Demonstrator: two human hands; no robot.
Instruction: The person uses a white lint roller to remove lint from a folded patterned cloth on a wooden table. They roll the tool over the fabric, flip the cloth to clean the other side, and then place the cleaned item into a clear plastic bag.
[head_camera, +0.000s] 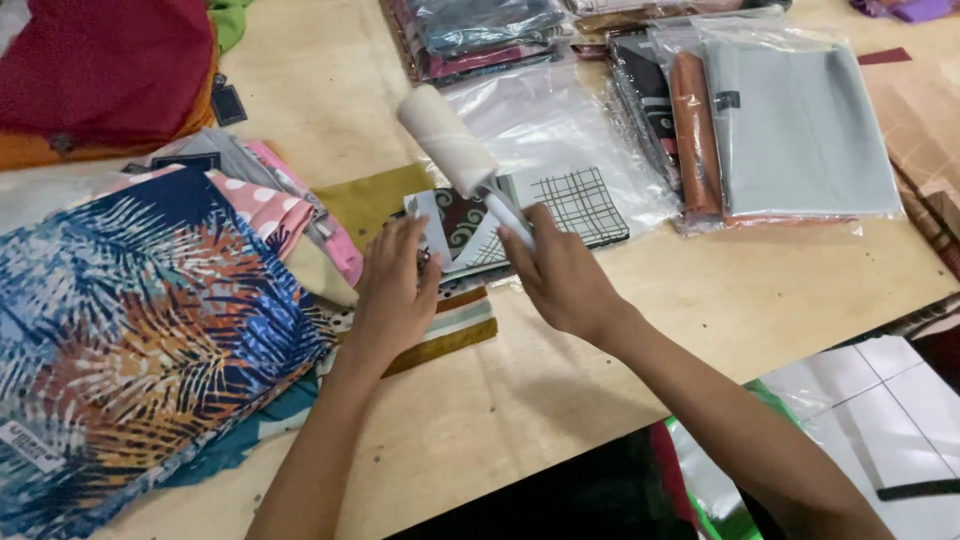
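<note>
Roller: lint roller (455, 150), white, right hand (565, 280) clenched round its handle, head sticking up and away toward the bench's (640, 310) far edge
Axis: long axis slants far-left to near-right
Left hand: left hand (395, 290) flat, fingers pressing the folded patterned cloth (470, 235)
Cloth spot: mid-bench, just beyond both hands, roller head hanging above its far edge
Nearer: left hand's already on it

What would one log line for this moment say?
right hand: holds lint roller | left hand: on folded patterned cloth | wooden table
</note>
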